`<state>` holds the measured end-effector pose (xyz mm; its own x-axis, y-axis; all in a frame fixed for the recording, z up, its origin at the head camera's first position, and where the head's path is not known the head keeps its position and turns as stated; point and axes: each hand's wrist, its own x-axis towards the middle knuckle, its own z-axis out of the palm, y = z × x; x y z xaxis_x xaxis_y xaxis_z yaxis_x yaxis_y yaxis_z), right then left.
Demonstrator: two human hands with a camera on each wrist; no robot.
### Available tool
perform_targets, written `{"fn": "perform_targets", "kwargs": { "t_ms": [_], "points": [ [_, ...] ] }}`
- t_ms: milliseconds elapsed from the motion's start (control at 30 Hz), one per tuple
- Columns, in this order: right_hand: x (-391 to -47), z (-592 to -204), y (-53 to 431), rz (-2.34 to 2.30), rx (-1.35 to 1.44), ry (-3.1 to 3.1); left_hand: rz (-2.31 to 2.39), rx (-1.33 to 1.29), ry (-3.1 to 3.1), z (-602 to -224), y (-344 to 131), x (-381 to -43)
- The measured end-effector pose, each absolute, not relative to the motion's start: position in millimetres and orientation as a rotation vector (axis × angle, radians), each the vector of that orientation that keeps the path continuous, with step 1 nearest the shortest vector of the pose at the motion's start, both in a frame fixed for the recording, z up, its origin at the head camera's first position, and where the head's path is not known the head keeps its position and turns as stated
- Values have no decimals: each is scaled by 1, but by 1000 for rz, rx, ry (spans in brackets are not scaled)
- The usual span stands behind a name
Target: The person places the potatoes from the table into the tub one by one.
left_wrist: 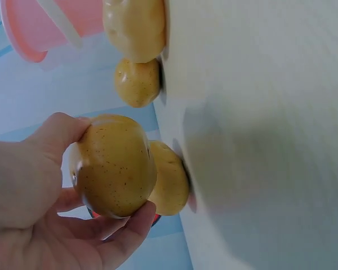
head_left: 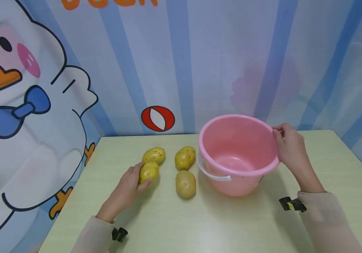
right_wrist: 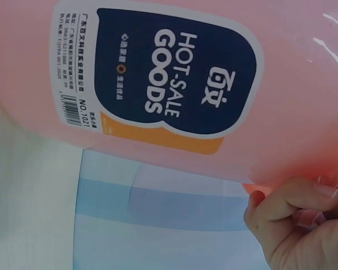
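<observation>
My left hand (head_left: 125,186) grips a yellow potato (head_left: 149,172) between thumb and fingers; in the left wrist view the held potato (left_wrist: 115,166) appears lifted off the table. Just behind it lies another potato (head_left: 154,155). To the right sit two more, a speckled potato (head_left: 185,157) and a paler potato (head_left: 186,184) in front of it. A pink bucket (head_left: 236,182) stands right of them, no contents visible inside. My right hand (head_left: 291,146) holds the bucket's rim on its right side. The right wrist view shows the bucket's dark label (right_wrist: 180,73).
The bucket's white handle (head_left: 214,175) hangs down on its left front side. All stands on a pale wooden table (head_left: 168,225). Behind it rises a blue striped backdrop (head_left: 219,63) with a printed duck (head_left: 51,140) at left.
</observation>
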<state>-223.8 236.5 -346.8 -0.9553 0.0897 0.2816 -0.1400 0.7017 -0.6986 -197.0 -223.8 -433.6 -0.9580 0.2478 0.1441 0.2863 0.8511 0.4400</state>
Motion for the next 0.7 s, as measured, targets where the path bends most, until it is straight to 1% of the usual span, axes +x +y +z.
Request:
{"fn": "perform_targets", "kwargs": {
  "t_ms": [267,700],
  "points": [
    [-223,-345,235,1110,37,-2616,-714,-464,-2906,-420,-222,-199],
    [-224,-346,235,1122,28,-2637,-778,-595,-2845,-393,-214,-190]
  ]
}}
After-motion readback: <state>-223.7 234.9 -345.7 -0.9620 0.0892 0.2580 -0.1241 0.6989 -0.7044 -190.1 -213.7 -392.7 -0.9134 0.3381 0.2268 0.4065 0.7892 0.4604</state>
